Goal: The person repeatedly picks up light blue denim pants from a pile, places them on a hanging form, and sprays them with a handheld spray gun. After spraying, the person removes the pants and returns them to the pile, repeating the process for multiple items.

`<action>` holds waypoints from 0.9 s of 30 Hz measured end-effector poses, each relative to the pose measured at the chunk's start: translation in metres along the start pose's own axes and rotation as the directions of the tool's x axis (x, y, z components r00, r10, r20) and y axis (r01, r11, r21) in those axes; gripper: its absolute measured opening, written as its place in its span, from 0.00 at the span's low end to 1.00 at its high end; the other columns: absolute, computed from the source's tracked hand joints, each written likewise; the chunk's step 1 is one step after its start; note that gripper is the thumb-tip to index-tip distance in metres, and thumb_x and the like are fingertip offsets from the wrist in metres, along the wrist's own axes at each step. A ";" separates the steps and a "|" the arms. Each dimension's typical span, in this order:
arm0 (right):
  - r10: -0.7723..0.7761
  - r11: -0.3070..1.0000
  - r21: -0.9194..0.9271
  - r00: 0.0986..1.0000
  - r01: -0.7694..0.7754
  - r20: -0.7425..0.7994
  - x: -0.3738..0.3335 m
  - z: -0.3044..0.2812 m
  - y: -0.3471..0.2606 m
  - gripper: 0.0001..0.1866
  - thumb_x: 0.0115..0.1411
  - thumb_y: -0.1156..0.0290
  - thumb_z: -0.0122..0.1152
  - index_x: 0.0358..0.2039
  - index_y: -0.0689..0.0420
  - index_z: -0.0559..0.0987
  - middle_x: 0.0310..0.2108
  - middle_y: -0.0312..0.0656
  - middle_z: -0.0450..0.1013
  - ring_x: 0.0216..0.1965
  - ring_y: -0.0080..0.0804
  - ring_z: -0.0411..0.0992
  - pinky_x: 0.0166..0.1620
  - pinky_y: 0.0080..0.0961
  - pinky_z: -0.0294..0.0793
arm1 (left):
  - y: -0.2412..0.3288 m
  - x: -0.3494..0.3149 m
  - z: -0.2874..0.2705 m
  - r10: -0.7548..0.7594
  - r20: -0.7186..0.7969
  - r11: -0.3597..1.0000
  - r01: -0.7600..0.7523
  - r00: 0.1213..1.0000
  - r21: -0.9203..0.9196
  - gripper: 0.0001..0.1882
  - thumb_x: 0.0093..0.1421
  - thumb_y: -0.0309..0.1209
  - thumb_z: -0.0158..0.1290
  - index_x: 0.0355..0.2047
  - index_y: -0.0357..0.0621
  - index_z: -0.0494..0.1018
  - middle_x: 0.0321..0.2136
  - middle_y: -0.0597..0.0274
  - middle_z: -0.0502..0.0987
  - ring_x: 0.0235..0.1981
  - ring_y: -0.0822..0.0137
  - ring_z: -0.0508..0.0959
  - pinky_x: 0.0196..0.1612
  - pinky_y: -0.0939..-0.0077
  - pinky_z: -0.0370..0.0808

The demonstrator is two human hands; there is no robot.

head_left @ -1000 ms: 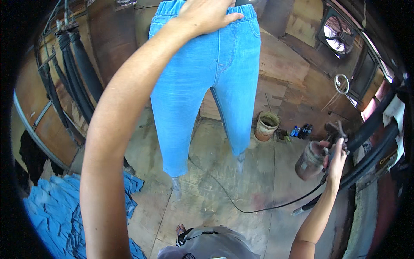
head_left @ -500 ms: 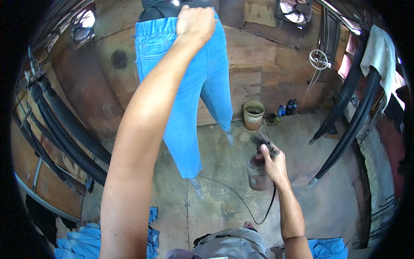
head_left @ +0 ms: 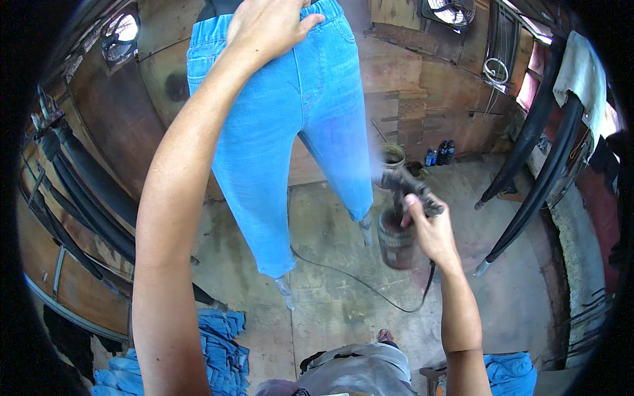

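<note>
Left grip [head_left: 271,26] clamps jeans [head_left: 290,125] waistband; right grip [head_left: 429,228] holds spray gun [head_left: 403,211] beside leg edge, open floor [head_left: 343,218] below.

floor [head_left: 330,310]: stained concrete | bucket [head_left: 393,157] | bottles [head_left: 438,153] | blue jeans pile [head_left: 218,343] | hose [head_left: 356,284]

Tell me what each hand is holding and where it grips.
Left hand grips the blue jeans at the waistband; right hand holds the spray gun by its handle.

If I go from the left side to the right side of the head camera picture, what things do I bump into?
Black hoses on the left wall → left hand gripping the hanging blue jeans → spray gun held in the right hand → dark bottles on the floor → black hoses leaning on the right.
</note>
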State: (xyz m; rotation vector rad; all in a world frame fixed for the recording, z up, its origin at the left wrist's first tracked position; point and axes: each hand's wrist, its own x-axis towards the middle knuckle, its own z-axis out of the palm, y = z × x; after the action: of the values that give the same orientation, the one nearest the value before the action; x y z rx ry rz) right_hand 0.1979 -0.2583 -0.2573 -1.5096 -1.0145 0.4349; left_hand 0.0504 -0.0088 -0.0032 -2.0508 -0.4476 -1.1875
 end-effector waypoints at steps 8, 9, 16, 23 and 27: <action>0.041 0.999 -0.033 0.999 -0.040 0.023 -0.014 -0.024 -0.003 0.19 0.67 0.63 0.59 0.54 0.59 0.79 0.22 0.32 0.72 0.23 0.17 0.67 0.29 0.21 0.69 | -0.005 -0.004 -0.021 -0.013 0.064 1.000 0.014 0.998 -0.021 0.27 0.52 0.59 0.60 0.21 0.46 0.74 0.21 0.49 0.78 0.26 0.48 0.80 0.34 0.54 0.76; -0.070 0.994 0.085 0.997 0.072 -0.029 -0.017 -0.027 -0.012 0.21 0.68 0.64 0.58 0.58 0.60 0.75 0.23 0.29 0.70 0.23 0.15 0.65 0.28 0.18 0.66 | -0.007 -0.005 -0.022 -0.012 0.042 1.000 0.012 0.999 -0.018 0.30 0.51 0.62 0.61 0.22 0.45 0.73 0.21 0.49 0.77 0.26 0.47 0.79 0.34 0.55 0.75; -0.216 0.961 0.138 0.963 0.239 -0.162 -0.023 -0.046 -0.031 0.22 0.72 0.55 0.48 0.49 0.62 0.76 0.26 0.40 0.76 0.13 0.14 0.61 0.15 0.14 0.57 | -0.012 -0.013 -0.031 -0.056 0.098 0.994 0.065 0.994 -0.093 0.29 0.51 0.61 0.61 0.24 0.46 0.73 0.22 0.47 0.76 0.28 0.46 0.78 0.35 0.54 0.73; 0.345 0.875 -0.369 0.938 -0.313 0.022 -0.035 -0.007 0.051 0.18 0.66 0.59 0.60 0.51 0.56 0.81 0.23 0.41 0.76 0.26 0.24 0.74 0.33 0.29 0.75 | -0.019 -0.010 -0.024 -0.025 0.153 0.991 0.045 0.988 -0.127 0.29 0.53 0.61 0.60 0.23 0.44 0.74 0.23 0.46 0.78 0.30 0.45 0.79 0.34 0.52 0.74; 0.307 0.899 -0.369 0.940 -0.236 0.147 -0.043 0.022 0.054 0.19 0.66 0.61 0.60 0.49 0.63 0.80 0.24 0.47 0.77 0.28 0.31 0.75 0.38 0.31 0.75 | -0.022 -0.005 -0.004 0.063 0.118 0.995 -0.053 0.991 -0.086 0.29 0.55 0.61 0.57 0.23 0.44 0.75 0.23 0.45 0.78 0.30 0.44 0.79 0.35 0.52 0.74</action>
State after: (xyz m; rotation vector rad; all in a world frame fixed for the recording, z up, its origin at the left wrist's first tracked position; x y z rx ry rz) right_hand 0.1766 -0.2741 -0.3246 -1.9716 -1.0803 0.6443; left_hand 0.0318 0.0036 0.0025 -2.2007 -0.3984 -1.0672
